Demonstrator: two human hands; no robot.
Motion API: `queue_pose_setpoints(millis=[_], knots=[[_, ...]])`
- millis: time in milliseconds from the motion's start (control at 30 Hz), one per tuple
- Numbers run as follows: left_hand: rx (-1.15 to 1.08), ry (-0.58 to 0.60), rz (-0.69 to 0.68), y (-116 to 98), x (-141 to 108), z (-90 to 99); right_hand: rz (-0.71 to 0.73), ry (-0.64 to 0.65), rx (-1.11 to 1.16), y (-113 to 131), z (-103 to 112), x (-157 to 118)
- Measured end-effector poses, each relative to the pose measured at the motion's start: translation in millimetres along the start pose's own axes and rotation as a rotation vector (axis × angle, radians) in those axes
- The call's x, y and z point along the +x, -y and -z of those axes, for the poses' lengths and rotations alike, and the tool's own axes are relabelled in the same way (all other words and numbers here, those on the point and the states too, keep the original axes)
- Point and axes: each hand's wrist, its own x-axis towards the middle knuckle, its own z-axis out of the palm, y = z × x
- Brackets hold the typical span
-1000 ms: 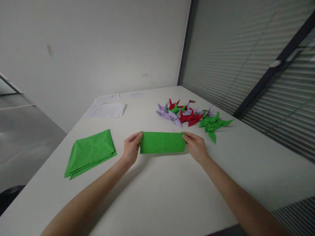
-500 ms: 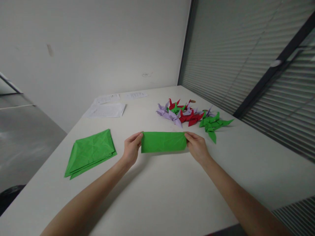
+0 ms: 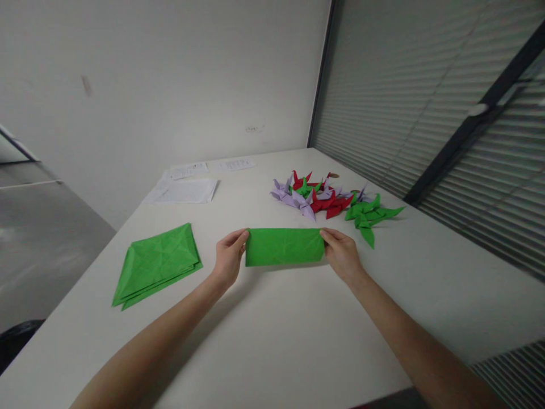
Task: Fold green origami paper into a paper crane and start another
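Note:
A green paper rectangle (image 3: 284, 247) is stretched between my two hands, a little above the white table (image 3: 289, 341). My left hand (image 3: 230, 255) pinches its upper left corner between thumb and fingers. At the upper right corner, my right hand (image 3: 342, 253) pinches it the same way. A stack of green paper sheets (image 3: 159, 261) lies on the table to the left. Beyond my right hand sits a cluster of folded paper figures, with purple ones (image 3: 303, 203), red ones (image 3: 330, 203) and green ones (image 3: 370, 215).
White printed papers (image 3: 185, 191) lie at the back left of the table, near the wall (image 3: 191, 85). Along the right side runs a dark-framed window with blinds (image 3: 426, 113). A black object (image 3: 19, 341) shows at the lower left, beyond the table edge.
The green paper and both my hands have shifted very slightly to the right. My grip on both corners looks the same.

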Motion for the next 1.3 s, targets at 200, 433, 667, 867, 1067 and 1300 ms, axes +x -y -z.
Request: queue_pose_setpoints(millis=[200, 433, 667, 867, 1067, 1300], knots=[[-0.01, 0.002, 0.015, -0.9, -0.1, -0.4, 0.001, 0.011, -0.01, 0.0, 0.3, 0.3], [-0.014, 0.009, 0.018, -1.5, 0.0, -0.7, -0.004, 0.012, -0.01, 0.6, 0.1, -0.2], [-0.022, 0.015, 0.022, 0.1, 1.7, 0.4, -0.002, 0.021, -0.027, 1.1, 0.1, -1.2], [-0.007, 0.007, -0.02, 0.3, 3.2, 1.3, 0.012, 0.022, -0.048, 1.3, 0.0, -2.1], [0.013, -0.017, -0.035, -1.3, 3.2, 1.0, -0.002, 0.007, -0.054, 2.2, -0.5, -2.7], [0.017, -0.017, -0.04, -0.2, 2.6, 1.3, 0.03, 0.013, -0.074, 3.4, -0.1, -3.0]])
